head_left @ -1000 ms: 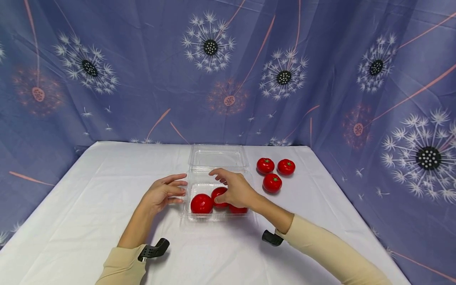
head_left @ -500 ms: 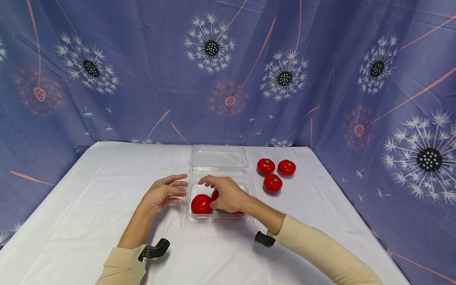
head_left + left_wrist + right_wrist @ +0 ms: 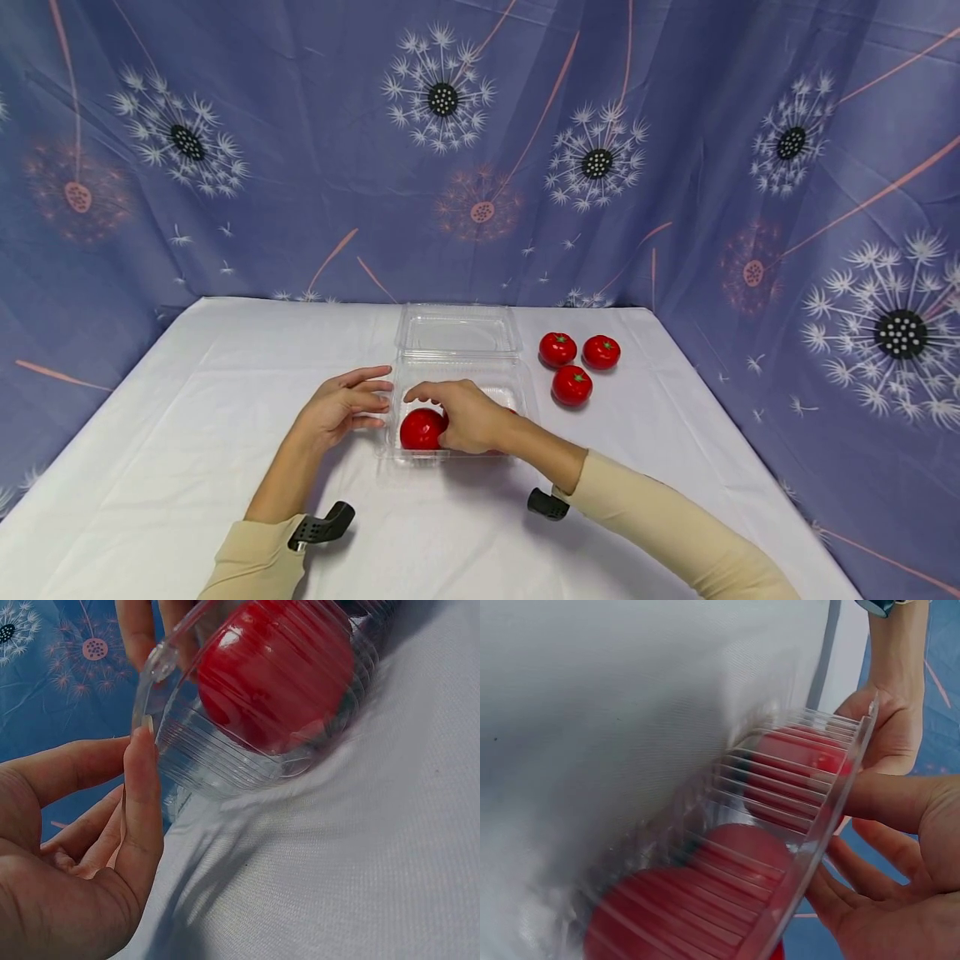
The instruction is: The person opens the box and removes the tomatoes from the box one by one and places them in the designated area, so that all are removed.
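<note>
A clear plastic clamshell box point(image 3: 393, 455) with its lid point(image 3: 459, 331) folded back holds three red tomatoes. The leftmost tomato point(image 3: 420, 430) shows well in the head view; my right hand covers much of the others. That right hand point(image 3: 471, 418) reaches into the box, fingers arched over the leftmost tomato and thumb beside it, with a gap between. Through the ribbed wall, the right wrist view shows the middle tomato point(image 3: 742, 851) and another tomato point(image 3: 652, 919). At the box's left side is my left hand point(image 3: 341, 408), its fingertips point(image 3: 142, 742) touching the rim with fingers loosely extended.
Three more tomatoes with green stem marks stand right of the box: one behind left point(image 3: 558, 349), one behind right point(image 3: 602, 352), one in front point(image 3: 572, 386). A white cloth point(image 3: 187, 400) covers the table. Blue dandelion-print curtains point(image 3: 315, 150) hang behind and at the sides.
My right hand has moved left and lower within the box, from over the middle and right tomatoes toward the leftmost one. The left hand has stayed at the box's side.
</note>
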`<state>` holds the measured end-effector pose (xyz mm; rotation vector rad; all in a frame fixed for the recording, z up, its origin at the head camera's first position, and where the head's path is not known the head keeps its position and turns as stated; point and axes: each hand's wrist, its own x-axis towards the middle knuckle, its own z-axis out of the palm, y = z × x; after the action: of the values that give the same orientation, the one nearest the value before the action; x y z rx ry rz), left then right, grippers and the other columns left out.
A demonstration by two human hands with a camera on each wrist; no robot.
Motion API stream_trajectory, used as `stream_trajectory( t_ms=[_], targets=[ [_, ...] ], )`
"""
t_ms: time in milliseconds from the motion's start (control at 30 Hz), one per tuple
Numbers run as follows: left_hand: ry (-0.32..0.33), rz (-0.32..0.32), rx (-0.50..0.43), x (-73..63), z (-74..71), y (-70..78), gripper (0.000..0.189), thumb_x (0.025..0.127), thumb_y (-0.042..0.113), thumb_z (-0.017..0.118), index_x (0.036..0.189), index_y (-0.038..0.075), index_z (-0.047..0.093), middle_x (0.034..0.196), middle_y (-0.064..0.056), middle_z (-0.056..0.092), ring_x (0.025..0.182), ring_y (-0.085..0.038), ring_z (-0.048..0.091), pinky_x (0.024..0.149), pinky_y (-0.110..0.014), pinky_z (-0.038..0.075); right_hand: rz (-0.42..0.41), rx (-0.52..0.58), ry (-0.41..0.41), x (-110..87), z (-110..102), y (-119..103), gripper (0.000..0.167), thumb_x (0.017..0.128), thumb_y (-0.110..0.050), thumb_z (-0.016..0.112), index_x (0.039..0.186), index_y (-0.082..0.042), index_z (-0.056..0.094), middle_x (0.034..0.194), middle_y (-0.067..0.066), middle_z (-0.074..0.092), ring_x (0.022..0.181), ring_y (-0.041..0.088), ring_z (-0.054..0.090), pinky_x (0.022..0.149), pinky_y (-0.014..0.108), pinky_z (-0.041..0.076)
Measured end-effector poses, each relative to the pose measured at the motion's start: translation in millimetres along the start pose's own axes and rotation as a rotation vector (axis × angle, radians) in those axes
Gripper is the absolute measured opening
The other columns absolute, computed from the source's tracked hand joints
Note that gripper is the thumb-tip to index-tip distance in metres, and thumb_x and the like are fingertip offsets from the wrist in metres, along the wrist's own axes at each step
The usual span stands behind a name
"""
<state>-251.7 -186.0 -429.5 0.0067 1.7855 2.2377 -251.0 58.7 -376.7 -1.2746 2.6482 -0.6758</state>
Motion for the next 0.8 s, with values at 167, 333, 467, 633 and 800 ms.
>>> stream_trajectory(
  t_ms=[167,333,467,633,800],
  targets=[
    [-0.003,0.001,-0.012,-0.4,-1.0,-0.5,0.066,0.089,-0.008,0.064,0.151,-0.003,0.042,0.120,-0.006,0.068,0.081,-0.013,0.071,0.067,-0.028,0.062,-0.022,-0.021,-0.011,0.5,3,0,0.065,0.072,0.009,0.073,0.133,-0.013,0.062,0.126,0.006,0.070,0.117,0.021,0.065,0.101,0.031,0.053],
    [0.000,-0.001,-0.007,-0.8,-1.1,-0.4,0.067,0.088,-0.007,0.065,0.151,-0.002,0.042,0.122,-0.007,0.067,0.082,-0.014,0.071,0.067,-0.029,0.062,-0.021,-0.023,-0.030,2.5,4,1,0.067,0.071,0.011,0.071,0.133,-0.014,0.063,0.130,0.004,0.069,0.118,0.015,0.064,0.104,0.028,0.051],
    [0.000,-0.002,0.001,-0.7,-0.5,0.1,0.067,0.088,-0.006,0.065,0.151,-0.003,0.041,0.122,-0.007,0.067,0.082,-0.014,0.070,0.068,-0.029,0.062,-0.014,-0.047,-0.048,4.3,3,0,0.066,0.072,0.009,0.073,0.132,-0.016,0.063,0.129,-0.001,0.069,0.111,0.013,0.065,0.100,0.026,0.051],
    [-0.001,-0.005,-0.001,-0.7,0.3,0.5,0.067,0.089,-0.007,0.064,0.152,-0.003,0.041,0.120,-0.005,0.067,0.082,-0.014,0.070,0.067,-0.029,0.062,-0.010,-0.081,-0.080,7.2,2,0,0.064,0.073,0.003,0.077,0.132,-0.018,0.064,0.127,-0.004,0.070,0.109,0.012,0.065,0.098,0.025,0.051],
    [-0.001,-0.004,-0.004,-0.7,0.3,0.5,0.068,0.088,-0.007,0.064,0.152,-0.003,0.040,0.120,-0.005,0.067,0.082,-0.014,0.071,0.067,-0.029,0.062,0.020,-0.078,-0.123,10.1,2,0,0.067,0.072,0.006,0.076,0.133,-0.020,0.064,0.125,-0.005,0.069,0.107,0.010,0.063,0.096,0.022,0.050]
  ],
)
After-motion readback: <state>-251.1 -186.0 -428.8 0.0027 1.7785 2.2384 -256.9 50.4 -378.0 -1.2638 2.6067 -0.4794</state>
